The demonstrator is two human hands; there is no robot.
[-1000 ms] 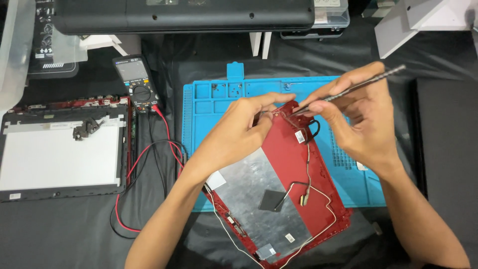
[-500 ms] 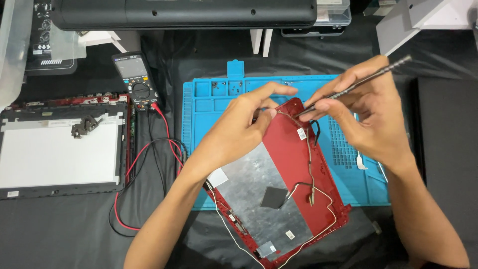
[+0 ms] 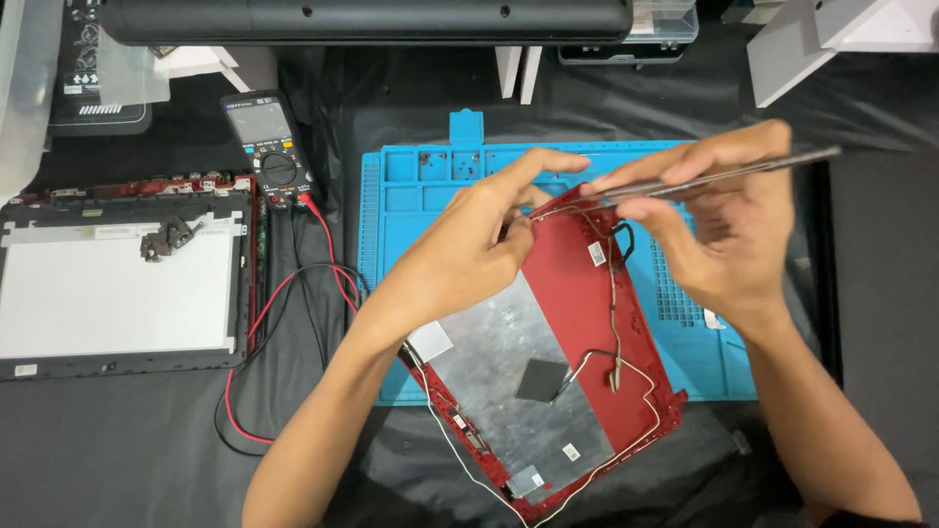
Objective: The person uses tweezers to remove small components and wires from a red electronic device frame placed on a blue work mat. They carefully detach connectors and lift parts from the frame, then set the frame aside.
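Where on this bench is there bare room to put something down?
Bare black cloth lies below the screen panel, and more at far right past the blue mat. The mat's middle is crowded: red lid, both hands, left and right.

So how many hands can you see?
2. The left hand pinches the top edge of the red laptop lid; the right hand holds a thin metal tool there. None seems hidden.

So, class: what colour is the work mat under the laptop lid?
Bright blue mat, seen in the head view, beneath the red lid.
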